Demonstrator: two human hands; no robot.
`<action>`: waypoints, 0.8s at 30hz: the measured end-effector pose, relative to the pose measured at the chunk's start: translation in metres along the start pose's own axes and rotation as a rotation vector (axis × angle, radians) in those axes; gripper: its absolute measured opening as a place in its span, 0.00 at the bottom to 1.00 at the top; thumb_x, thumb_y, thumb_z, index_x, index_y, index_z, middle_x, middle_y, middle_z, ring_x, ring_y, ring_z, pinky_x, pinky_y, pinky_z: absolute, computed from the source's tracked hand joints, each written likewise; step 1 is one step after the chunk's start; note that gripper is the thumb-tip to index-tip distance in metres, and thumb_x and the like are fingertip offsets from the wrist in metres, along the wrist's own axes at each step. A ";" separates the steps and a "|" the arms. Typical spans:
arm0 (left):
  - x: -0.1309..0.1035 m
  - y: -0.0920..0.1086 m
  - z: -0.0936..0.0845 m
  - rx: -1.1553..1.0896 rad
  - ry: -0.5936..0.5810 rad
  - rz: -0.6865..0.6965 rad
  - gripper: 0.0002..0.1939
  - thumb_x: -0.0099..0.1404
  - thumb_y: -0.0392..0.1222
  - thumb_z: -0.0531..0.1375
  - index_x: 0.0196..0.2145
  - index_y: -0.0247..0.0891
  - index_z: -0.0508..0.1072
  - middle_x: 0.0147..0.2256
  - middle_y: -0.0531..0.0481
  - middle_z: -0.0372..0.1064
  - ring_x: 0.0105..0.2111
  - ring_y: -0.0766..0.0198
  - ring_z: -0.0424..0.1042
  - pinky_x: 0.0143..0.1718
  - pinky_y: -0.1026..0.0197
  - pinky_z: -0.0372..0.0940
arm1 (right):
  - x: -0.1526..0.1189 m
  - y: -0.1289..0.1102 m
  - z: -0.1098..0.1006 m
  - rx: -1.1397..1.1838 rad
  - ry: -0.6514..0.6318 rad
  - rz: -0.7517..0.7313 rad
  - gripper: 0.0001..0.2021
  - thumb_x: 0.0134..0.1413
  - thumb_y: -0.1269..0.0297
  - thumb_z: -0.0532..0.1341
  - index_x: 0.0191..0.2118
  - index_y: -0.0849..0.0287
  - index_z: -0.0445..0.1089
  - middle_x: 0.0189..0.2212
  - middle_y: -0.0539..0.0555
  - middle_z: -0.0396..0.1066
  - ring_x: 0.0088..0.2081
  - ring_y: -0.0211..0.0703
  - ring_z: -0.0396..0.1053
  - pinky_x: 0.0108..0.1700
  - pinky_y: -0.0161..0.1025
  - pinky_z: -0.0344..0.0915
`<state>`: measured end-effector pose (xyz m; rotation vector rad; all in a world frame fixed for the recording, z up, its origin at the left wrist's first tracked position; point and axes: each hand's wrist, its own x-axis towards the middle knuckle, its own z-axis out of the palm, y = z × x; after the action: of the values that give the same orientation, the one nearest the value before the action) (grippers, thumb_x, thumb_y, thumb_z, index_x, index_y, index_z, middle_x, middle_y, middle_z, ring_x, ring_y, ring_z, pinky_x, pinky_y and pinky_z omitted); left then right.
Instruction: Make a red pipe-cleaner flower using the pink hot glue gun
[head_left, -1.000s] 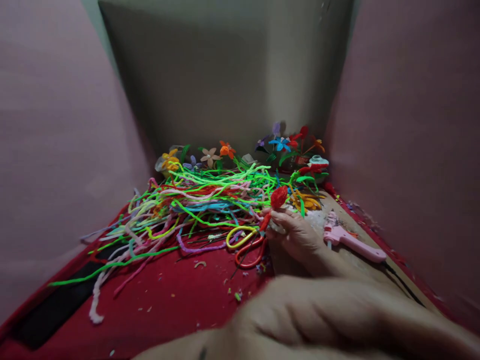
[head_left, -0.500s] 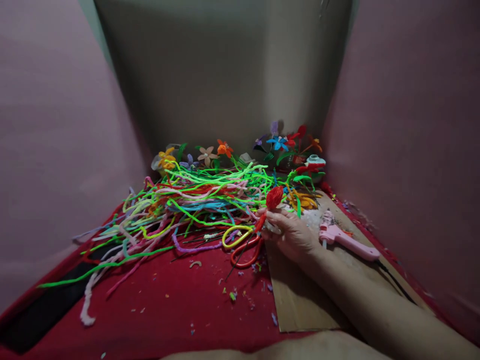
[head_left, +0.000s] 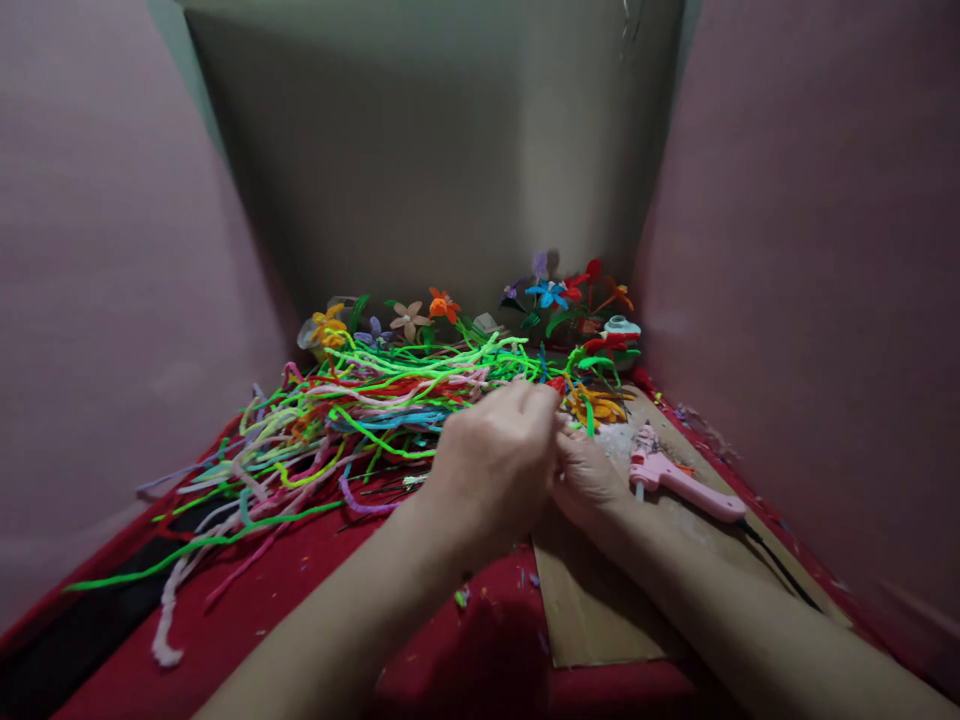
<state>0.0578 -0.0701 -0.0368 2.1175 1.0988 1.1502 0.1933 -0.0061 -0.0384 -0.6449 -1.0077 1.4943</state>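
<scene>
In the head view a red pipe-cleaner flower bud [head_left: 557, 385] peeks out above my two hands, which meet near the middle. My right hand [head_left: 592, 475] is closed on its lower part. Closed with its back to the camera, my left hand [head_left: 499, 445] presses against the right one at the bud; its fingertips are hidden. The stem and the scissors are covered by my left hand and forearm. Just beyond the hands lies a large heap of coloured pipe cleaners [head_left: 390, 385].
A pink glue gun [head_left: 686, 482] rests on a cardboard sheet [head_left: 600, 610] at the right, its cord trailing forward. Finished pipe-cleaner flowers [head_left: 551, 292] stand along the back. Orange petal pieces [head_left: 600, 405] lie beside the heap. Fuzz scraps dot the red cloth [head_left: 450, 670].
My left hand has come in from the lower edge and closed at the red flower beside my right hand. It now covers the scissors. The view has shifted slightly.
</scene>
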 end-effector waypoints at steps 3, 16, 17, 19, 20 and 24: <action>0.069 0.026 -0.029 0.448 0.006 0.107 0.08 0.62 0.43 0.53 0.36 0.37 0.67 0.33 0.45 0.67 0.33 0.59 0.66 0.33 0.60 0.59 | -0.001 -0.002 0.007 0.127 0.129 0.036 0.05 0.38 0.65 0.66 0.26 0.57 0.73 0.22 0.47 0.71 0.23 0.34 0.62 0.24 0.33 0.55; 0.046 -0.011 0.007 1.169 0.036 0.290 0.13 0.66 0.31 0.44 0.39 0.30 0.67 0.27 0.44 0.68 0.26 0.58 0.69 0.26 0.59 0.63 | -0.004 0.001 0.011 0.142 0.236 0.117 0.06 0.31 0.66 0.68 0.20 0.61 0.73 0.19 0.48 0.69 0.24 0.35 0.61 0.23 0.31 0.52; 0.046 -0.011 0.006 1.171 0.034 0.296 0.12 0.66 0.31 0.44 0.37 0.31 0.67 0.27 0.44 0.67 0.26 0.58 0.69 0.26 0.59 0.63 | -0.004 0.003 0.010 0.138 0.234 0.118 0.07 0.31 0.66 0.69 0.20 0.61 0.72 0.19 0.48 0.69 0.24 0.34 0.60 0.22 0.31 0.50; 0.046 -0.012 0.005 1.165 0.016 0.280 0.12 0.65 0.31 0.45 0.36 0.32 0.67 0.26 0.44 0.67 0.26 0.58 0.69 0.25 0.59 0.62 | -0.003 0.006 0.008 0.127 0.223 0.115 0.08 0.32 0.64 0.69 0.21 0.62 0.72 0.20 0.48 0.68 0.23 0.33 0.58 0.20 0.30 0.47; 0.046 -0.013 0.004 1.154 0.001 0.262 0.12 0.65 0.31 0.45 0.35 0.32 0.67 0.26 0.44 0.68 0.26 0.57 0.69 0.25 0.59 0.62 | -0.003 0.006 0.007 0.114 0.219 0.114 0.09 0.32 0.63 0.69 0.21 0.62 0.72 0.20 0.48 0.68 0.22 0.32 0.57 0.19 0.30 0.45; 0.047 -0.018 -0.001 1.008 -0.052 0.175 0.09 0.63 0.32 0.48 0.35 0.34 0.67 0.29 0.45 0.70 0.28 0.57 0.71 0.24 0.60 0.61 | -0.004 0.005 0.006 0.023 0.221 0.118 0.11 0.35 0.59 0.68 0.23 0.63 0.73 0.20 0.48 0.67 0.20 0.30 0.55 0.18 0.30 0.43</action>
<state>0.0645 -0.0215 -0.0274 2.9983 1.7276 0.6234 0.1859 -0.0110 -0.0402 -0.8456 -0.7926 1.4972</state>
